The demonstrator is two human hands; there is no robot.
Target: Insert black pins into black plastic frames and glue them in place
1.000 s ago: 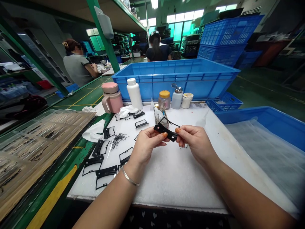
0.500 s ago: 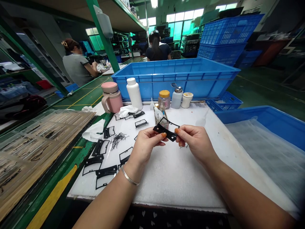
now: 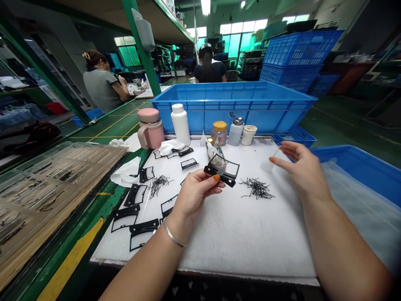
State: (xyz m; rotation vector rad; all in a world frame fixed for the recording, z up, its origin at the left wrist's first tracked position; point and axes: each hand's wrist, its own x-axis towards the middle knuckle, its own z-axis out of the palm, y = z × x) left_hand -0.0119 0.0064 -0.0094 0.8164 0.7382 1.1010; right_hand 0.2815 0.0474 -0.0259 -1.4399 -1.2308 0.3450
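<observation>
Working across from the left, a clear plastic tray (image 3: pixel 72 167) of thin black pieces sits beside the counter (image 3: pixel 250 238), whose white padded top carries a crumpled white cloth (image 3: pixel 127 173) and scattered black window frames (image 3: pixel 134 194). A small tangle of thin black strips (image 3: pixel 158 186) lies just beside those frames (a trailing wrist dragged across them could easily scatter them or hook a frame).

The left hand (image 3: pixel 196 196) is clamped between thumb and fingers on a black frame (image 3: pixel 222 169), holding it up over the counter. That frame's narrow outer bars look like the weak point: a twist or too hard a pinch could bend or tear them. It also hangs just in front of a small glass jar (image 3: pixel 210 151) holding slender tools, so a careless swing could knock the jar over.

Further right lies a larger tangle of black strips (image 3: pixel 257 188). The right hand (image 3: pixel 300 167) is raised beyond it, fingers spread and apart from the frame, with a pale translucent scrap (image 3: pixel 267 165) near the fingertips (held or not, I can't tell). Coming down carelessly, this hand could disturb that tangle.
</observation>
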